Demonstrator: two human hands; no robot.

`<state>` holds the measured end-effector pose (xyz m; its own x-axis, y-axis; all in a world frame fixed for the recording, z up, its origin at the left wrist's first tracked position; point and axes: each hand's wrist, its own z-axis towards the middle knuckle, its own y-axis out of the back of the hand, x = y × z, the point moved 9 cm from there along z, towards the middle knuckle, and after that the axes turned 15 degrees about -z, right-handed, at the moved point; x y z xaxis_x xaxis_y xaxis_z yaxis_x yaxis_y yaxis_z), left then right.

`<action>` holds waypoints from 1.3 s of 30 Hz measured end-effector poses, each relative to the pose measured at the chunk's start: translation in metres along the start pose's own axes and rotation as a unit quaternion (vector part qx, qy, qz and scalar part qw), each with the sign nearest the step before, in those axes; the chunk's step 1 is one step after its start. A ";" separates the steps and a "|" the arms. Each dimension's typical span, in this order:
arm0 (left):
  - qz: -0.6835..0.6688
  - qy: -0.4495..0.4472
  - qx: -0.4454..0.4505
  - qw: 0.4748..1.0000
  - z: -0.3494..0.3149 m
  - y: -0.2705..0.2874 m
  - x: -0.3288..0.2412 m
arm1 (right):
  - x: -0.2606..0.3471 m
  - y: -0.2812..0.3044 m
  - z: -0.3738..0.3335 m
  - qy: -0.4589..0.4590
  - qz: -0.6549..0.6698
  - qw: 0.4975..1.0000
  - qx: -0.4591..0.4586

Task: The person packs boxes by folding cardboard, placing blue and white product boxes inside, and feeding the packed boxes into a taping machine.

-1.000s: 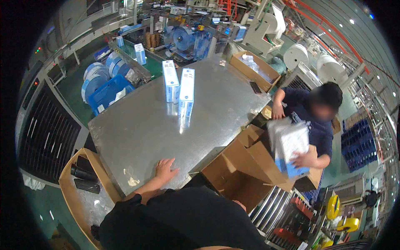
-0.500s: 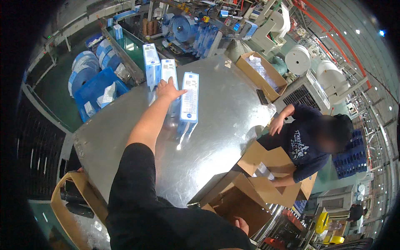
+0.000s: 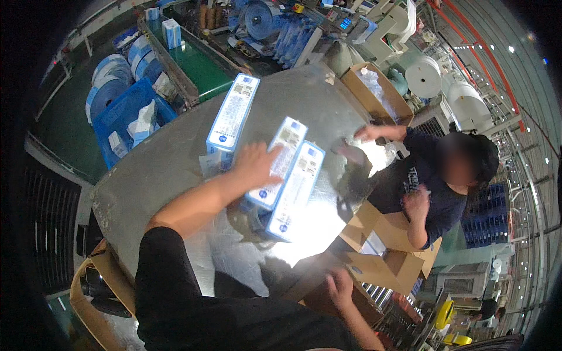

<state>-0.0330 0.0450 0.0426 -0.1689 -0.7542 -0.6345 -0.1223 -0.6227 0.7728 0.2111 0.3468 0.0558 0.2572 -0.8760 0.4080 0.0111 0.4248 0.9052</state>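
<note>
Two white-and-blue cartons stand side by side on the metal table, the inner carton (image 3: 282,167) close against the outer carton (image 3: 298,190). My left hand (image 3: 257,167) reaches across and rests along the inner carton's left side, fingers stretched out and slightly blurred. A third carton (image 3: 233,114) stands apart, beyond and to the left of that hand. Low in the view, my right hand (image 3: 341,289) hovers over an open brown cardboard box (image 3: 322,298), its fingers apart with nothing in them.
The metal table (image 3: 170,193) has a co-worker (image 3: 436,181) at its right side, hands raised near another open cardboard box (image 3: 380,248). A long cardboard box (image 3: 380,96) sits at the far right corner. Beyond the left edge are a green conveyor (image 3: 199,70) and a blue crate (image 3: 111,131).
My left hand and two cartons have come nearer and to the right; those cartons now stand together. My right hand has risen into fuller view. The co-worker's hand has left the cardboard box.
</note>
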 end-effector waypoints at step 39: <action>-0.528 0.135 0.072 0.835 -0.350 -0.018 0.025 | 0.073 -0.070 0.004 0.066 0.285 0.912 0.287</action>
<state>0.3069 -0.0355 0.0082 0.3319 0.1686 -0.9281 -0.1840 -0.9535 -0.2389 0.2251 0.2525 0.0225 0.1779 -0.4980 0.8487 -0.6592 0.5800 0.4785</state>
